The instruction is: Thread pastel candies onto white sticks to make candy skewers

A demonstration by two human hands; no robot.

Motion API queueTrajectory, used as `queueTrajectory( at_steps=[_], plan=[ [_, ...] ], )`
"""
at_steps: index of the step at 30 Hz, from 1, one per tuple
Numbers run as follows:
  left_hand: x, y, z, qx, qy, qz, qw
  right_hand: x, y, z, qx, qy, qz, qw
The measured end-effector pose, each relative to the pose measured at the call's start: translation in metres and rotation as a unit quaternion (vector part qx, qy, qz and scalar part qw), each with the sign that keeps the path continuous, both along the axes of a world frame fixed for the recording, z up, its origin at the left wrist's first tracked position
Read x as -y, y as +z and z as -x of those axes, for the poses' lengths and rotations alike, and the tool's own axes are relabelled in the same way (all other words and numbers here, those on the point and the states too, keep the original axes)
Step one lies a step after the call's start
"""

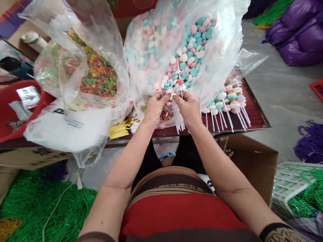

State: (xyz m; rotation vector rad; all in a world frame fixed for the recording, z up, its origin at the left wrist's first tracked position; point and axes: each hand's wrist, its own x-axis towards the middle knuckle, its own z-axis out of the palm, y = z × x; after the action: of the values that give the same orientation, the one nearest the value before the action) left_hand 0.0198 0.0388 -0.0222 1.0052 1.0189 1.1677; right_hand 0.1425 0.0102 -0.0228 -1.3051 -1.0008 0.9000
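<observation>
Place: workshop | bulk bag (224, 34) of pastel pieces (193, 64) on worktable (259, 119) | heaped green cords (52, 206) | purple sacks (303, 34), apparently full

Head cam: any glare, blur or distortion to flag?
Head view: pale sheen on the pink-and-blue candy bag veils some contents; head view: wide-angle stretch toward the edges, forearms look elongated; head view: candies at the fingertips slightly soft, fine detail unclear.

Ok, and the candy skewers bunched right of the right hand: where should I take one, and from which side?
By the bare white stick, close to its free end, with the grip coming from the near side of the table. The sticks point that way, slim and exposed, while the candies crowd together, so gripping there might disturb neighbours.
</observation>
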Motion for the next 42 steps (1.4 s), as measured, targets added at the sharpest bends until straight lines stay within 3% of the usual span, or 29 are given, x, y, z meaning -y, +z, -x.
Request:
queueTrajectory(
  at_steps=[3, 6, 12, 16, 19, 22, 24, 28, 33, 36, 42],
  plan=[
    [0.006, 0.004, -0.001, -0.039, 0.026, -0.055, 0.997, 0.002, 0.003, -0.005, -0.007, -0.013, 0.027, 1.000],
    [0.016, 0.010, -0.002, -0.138, 0.050, -0.141, 0.979, 0.005, 0.007, -0.007, -0.001, -0.024, 0.026, 0.999],
    [0.028, 0.009, 0.004, -0.360, 0.044, -0.269, 0.892, 0.015, 0.017, -0.006, -0.060, 0.013, 0.042, 0.997],
    [0.033, 0.011, 0.006, -0.407, 0.030, -0.319, 0.856, 0.022, 0.023, -0.008, -0.100, 0.058, 0.059, 0.992],
    [0.042, 0.018, 0.006, -0.347, 0.013, -0.291, 0.892, 0.025, 0.026, -0.009, -0.116, 0.078, 0.061, 0.988],
    [0.049, 0.024, 0.007, -0.189, -0.016, -0.179, 0.966, 0.030, 0.029, -0.009, -0.131, 0.089, 0.070, 0.985],
    [0.051, 0.026, 0.010, -0.101, -0.041, -0.092, 0.990, 0.034, 0.031, -0.007, -0.118, 0.090, 0.066, 0.987],
    [0.053, 0.030, 0.015, -0.073, -0.071, -0.035, 0.994, 0.043, 0.029, -0.003, -0.050, 0.071, 0.028, 0.996],
    [0.060, 0.029, 0.013, -0.106, -0.029, -0.070, 0.991, 0.048, 0.021, -0.001, -0.006, 0.050, 0.021, 0.998],
    [0.060, 0.022, 0.010, -0.072, -0.002, -0.042, 0.997, 0.056, 0.023, 0.000, -0.035, 0.066, 0.027, 0.997],
    [0.056, 0.011, 0.018, 0.025, 0.005, 0.036, 0.999, 0.103, 0.036, -0.009, -0.060, 0.107, 0.085, 0.989]
  ],
)
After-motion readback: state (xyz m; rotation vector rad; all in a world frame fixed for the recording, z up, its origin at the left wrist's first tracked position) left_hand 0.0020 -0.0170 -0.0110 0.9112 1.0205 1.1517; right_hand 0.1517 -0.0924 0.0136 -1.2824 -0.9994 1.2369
